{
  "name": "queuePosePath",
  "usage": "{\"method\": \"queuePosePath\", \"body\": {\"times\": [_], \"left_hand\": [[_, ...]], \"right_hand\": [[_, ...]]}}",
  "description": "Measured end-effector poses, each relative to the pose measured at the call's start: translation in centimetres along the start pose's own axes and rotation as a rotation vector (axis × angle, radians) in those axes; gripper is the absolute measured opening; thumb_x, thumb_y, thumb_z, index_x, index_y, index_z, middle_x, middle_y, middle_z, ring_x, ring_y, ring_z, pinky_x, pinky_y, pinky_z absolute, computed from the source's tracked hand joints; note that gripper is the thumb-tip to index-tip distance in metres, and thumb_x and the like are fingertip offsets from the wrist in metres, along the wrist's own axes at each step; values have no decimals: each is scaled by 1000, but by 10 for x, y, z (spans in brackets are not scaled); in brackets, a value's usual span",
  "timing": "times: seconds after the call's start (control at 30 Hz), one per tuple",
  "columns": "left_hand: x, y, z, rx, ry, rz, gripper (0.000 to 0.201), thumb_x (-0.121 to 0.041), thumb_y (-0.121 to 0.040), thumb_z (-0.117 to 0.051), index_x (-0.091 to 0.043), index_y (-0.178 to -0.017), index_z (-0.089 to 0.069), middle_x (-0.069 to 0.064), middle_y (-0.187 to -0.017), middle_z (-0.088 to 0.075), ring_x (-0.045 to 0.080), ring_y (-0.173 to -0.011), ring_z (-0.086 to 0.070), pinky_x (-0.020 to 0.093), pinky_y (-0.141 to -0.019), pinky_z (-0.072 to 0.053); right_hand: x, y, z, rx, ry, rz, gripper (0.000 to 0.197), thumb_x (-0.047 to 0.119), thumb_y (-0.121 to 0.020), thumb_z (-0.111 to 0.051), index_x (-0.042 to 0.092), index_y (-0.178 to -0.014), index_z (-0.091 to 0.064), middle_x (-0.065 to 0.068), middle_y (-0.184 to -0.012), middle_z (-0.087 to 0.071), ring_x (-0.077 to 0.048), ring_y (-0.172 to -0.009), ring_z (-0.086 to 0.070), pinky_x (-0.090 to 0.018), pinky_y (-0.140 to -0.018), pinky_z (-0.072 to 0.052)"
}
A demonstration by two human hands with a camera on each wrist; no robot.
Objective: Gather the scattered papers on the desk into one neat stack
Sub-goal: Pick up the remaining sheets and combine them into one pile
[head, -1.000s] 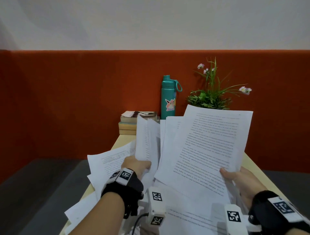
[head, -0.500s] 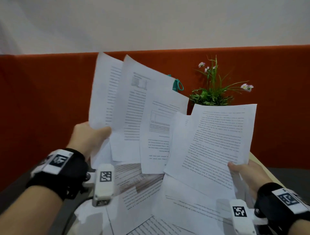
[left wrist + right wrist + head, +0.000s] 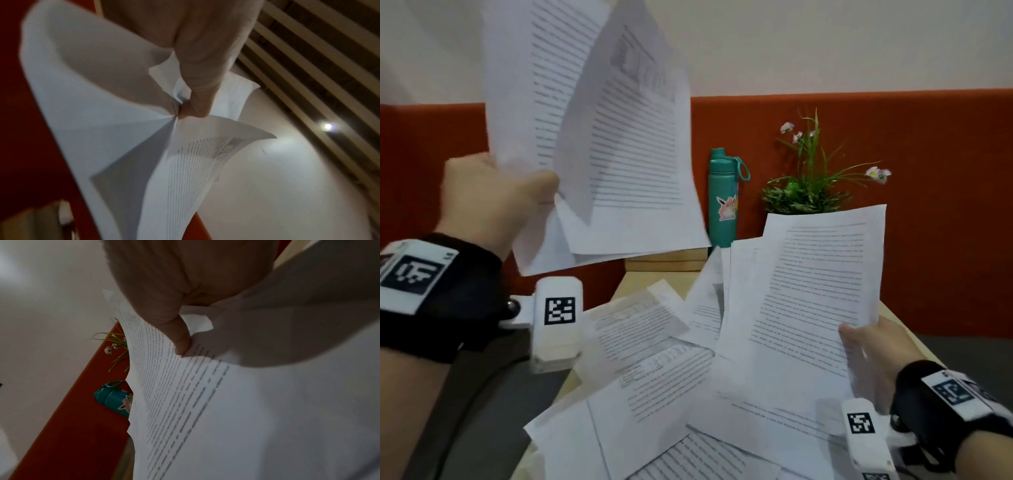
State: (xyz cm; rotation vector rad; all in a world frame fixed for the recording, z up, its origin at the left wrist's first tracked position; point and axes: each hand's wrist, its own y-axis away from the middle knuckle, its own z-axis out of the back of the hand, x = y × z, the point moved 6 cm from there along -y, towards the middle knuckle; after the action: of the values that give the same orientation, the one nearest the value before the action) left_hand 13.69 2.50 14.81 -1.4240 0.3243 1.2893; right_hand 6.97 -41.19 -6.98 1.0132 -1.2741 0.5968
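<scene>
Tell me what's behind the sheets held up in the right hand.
Behind the right hand's sheets, the green plant rises above their top edge; its pot is covered. The teal bottle stands just left. A further sheet sits directly behind; the desk beyond is hidden.

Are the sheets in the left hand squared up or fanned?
Fanned: the sheets splay unevenly from the left hand and its pinching grip.
</scene>
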Motion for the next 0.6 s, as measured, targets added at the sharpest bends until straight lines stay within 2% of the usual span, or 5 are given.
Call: {"method": "queuePosePath", "body": {"times": [0.13,0.23,0.43,0.53,0.6], "left_hand": [[15,27,-57,210,191,182,23,4,-78,-67,-13,-93,-69,7,-88,-68,-2,-45,-62,11,-41,-48],[49,70,-106,364,249,396,23,7,-78,-65,-2,-99,-71,14,-97,-71,16,-66,-67,22,-57,-52],[81,133,-156,517,420,583,29,9,-89,-49,-16,-92,-64,-8,-75,-73,8,-56,-71,15,-41,-50],[87,137,-172,611,369,551,32,-7,-87,-64,-14,-118,-59,3,-115,-71,20,-99,-68,30,-78,-56],[89,139,-180,678,332,513,65,-18,-72,-82,-15,-130,-52,3,-128,-66,21,-114,-62,39,-100,-49]], "right_hand": [[12,2,-10,24,-10,71,31,4,-94,-52,5,-125,-55,-9,-102,-67,-26,-85,-64,-33,-67,-48],[16,3,-19,55,-3,77,37,6,-94,-55,4,-131,-54,-10,-116,-66,-29,-97,-63,-39,-86,-47],[20,3,-24,99,-140,116,36,6,-96,-48,8,-132,-54,-10,-124,-66,-30,-107,-64,-39,-86,-50],[19,5,-24,127,-174,141,29,11,-98,-46,15,-123,-59,-5,-110,-74,-25,-97,-70,-39,-79,-53],[18,6,-24,116,-163,159,24,16,-97,-48,19,-117,-61,-1,-96,-78,-23,-90,-72,-39,-73,-54]]}}
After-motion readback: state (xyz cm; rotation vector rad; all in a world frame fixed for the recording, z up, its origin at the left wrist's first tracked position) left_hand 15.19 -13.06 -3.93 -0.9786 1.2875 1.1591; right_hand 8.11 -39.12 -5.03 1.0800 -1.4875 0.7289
